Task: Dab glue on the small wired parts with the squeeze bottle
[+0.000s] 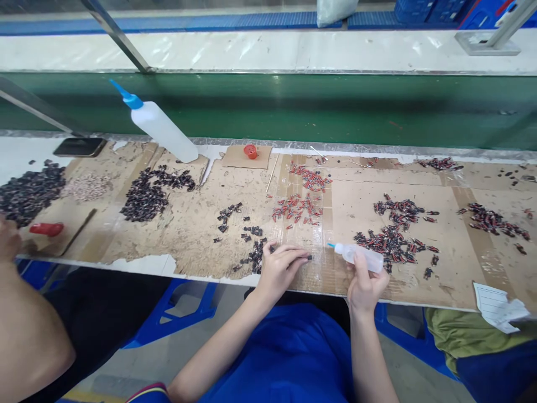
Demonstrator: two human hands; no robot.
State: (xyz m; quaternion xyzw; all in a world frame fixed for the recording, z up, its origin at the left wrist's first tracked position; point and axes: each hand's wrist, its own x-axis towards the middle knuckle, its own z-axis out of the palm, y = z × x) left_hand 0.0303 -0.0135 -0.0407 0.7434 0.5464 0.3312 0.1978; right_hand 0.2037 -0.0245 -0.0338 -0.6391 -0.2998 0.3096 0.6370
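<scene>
Bottle (372,259), blue-tipped, contents indistinct, is clasped by right fingers (361,269); left fingers (294,255) pinch a black part (310,257).

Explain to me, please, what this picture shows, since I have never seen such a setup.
There is no robot: a head-worn camera looks forward and down over a workbench. The bare left hand pinches a small black part; the bare right hand holds a small squeeze bottle, its blue tip pointing toward the left hand. On the cardboard lie heaps of black parts and, further right, red-and-black parts. A larger white bottle stands toward the back. The arm at the left edge belongs to another person.
</scene>
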